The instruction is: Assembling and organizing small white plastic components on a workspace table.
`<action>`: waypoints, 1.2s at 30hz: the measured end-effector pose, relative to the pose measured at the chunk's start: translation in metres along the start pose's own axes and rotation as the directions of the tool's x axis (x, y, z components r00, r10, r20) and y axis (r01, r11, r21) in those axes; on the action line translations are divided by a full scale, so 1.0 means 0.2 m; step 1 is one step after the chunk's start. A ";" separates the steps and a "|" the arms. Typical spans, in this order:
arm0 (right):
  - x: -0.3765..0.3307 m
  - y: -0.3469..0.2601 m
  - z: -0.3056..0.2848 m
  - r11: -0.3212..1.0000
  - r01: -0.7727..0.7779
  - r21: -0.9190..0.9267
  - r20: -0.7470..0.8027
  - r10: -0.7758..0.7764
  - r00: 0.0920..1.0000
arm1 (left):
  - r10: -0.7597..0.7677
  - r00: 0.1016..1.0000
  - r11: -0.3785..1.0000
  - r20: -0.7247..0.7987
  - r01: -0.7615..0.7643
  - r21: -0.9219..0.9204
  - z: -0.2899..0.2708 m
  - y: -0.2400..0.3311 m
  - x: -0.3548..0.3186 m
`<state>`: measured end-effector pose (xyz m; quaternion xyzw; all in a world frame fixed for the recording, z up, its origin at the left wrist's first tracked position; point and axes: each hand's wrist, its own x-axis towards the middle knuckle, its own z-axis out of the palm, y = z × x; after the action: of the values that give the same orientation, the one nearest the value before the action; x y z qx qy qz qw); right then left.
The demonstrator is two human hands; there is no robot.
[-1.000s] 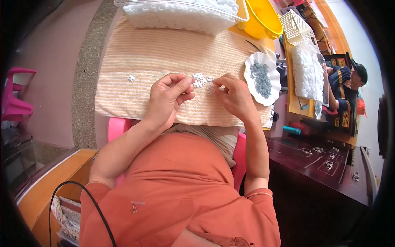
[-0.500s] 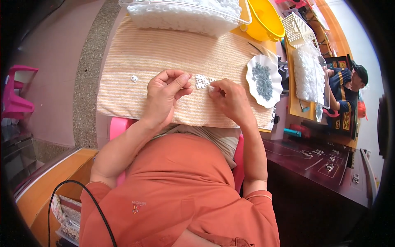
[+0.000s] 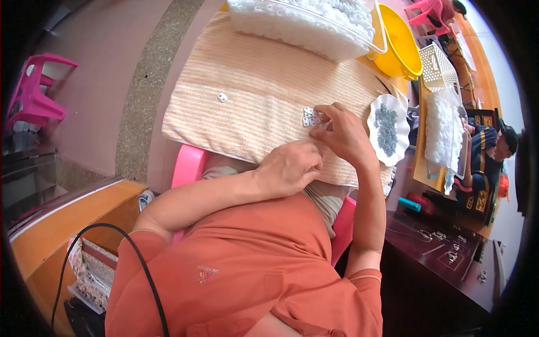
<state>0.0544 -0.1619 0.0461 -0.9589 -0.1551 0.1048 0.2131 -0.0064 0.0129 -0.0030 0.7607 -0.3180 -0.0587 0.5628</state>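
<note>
Several small white plastic pieces with round holes (image 3: 308, 118) lie grouped on the striped towel (image 3: 247, 73). Over this group reaches my right hand (image 3: 349, 135), its fingertips touching or just above the pieces, index finger and thumb apart. My left hand (image 3: 286, 169) is at the near edge of the towel, close below the right one. Its fingers are curled in, and whatever they hold, if anything, is hidden. A single white piece (image 3: 222, 97) lies alone on the left of the towel. To the right sits a scalloped white plate (image 3: 402, 136) with many small grey parts (image 3: 386, 130).
A clear bin (image 3: 314, 48) full of white pieces stands at the far side, beside a yellow basin (image 3: 401, 45). Further right are another bin of white pieces (image 3: 443, 129), a perforated basket (image 3: 438, 67) and a seated person (image 3: 487, 151). A pink stool (image 3: 39, 92) stands left.
My left hand has dropped from above the towel's middle to its near edge, turning toward the right hand. The right hand stays by the white pieces. The whole view has shifted.
</note>
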 end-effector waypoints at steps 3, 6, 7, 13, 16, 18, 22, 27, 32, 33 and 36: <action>0.04 -0.01 0.01 0.999 0.049 0.004 0.034 -0.049 0.998 | 0.053 0.999 0.998 0.000 -0.053 0.045 0.03 -0.02 -0.02; 0.07 -0.02 0.02 0.996 0.086 0.014 0.045 -0.086 0.995 | 0.104 0.995 0.990 -0.012 -0.102 0.099 0.04 -0.02 -0.02; 0.09 -0.04 0.02 0.996 0.073 0.043 0.071 -0.075 0.995 | 0.093 0.996 0.990 0.003 -0.093 0.111 0.05 -0.02 -0.02; 0.06 -0.07 -0.02 0.993 0.008 0.115 0.061 -0.015 0.998 | 0.079 0.996 0.986 0.045 -0.084 0.140 0.04 -0.02 -0.03; 0.02 -0.02 -0.06 0.994 -0.057 0.098 0.029 0.055 0.998 | 0.086 0.995 0.987 0.044 -0.091 0.131 0.04 -0.04 -0.02; 0.00 0.02 -0.04 0.999 -0.029 -0.014 0.045 0.030 0.999 | 0.117 0.993 0.987 0.033 -0.119 0.104 0.05 -0.04 -0.03; 0.02 -0.03 0.00 0.999 0.008 0.034 0.061 -0.010 0.998 | 0.125 0.992 0.983 0.032 -0.128 0.134 0.06 -0.05 -0.03; 0.08 -0.09 0.03 0.999 0.046 0.001 0.077 -0.046 0.996 | 0.146 0.989 0.975 0.030 -0.149 0.163 0.08 -0.06 -0.03; 0.14 -0.14 0.05 0.995 0.094 0.030 0.114 -0.097 0.989 | 0.138 0.990 0.981 -0.006 -0.136 0.141 0.07 -0.05 -0.04; 0.15 -0.15 0.06 0.994 0.097 0.041 0.117 -0.101 0.988 | 0.135 0.991 0.981 -0.009 -0.133 0.141 0.07 -0.05 -0.04; 0.20 -0.20 0.08 0.993 0.106 0.053 0.135 -0.112 0.984 | 0.158 0.987 0.975 0.001 -0.157 0.157 0.06 -0.05 -0.03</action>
<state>0.0760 -0.1072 0.0446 -0.9343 -0.2194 0.1625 0.2291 -0.0124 0.0080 -0.0188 0.7752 -0.3777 0.0156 0.5061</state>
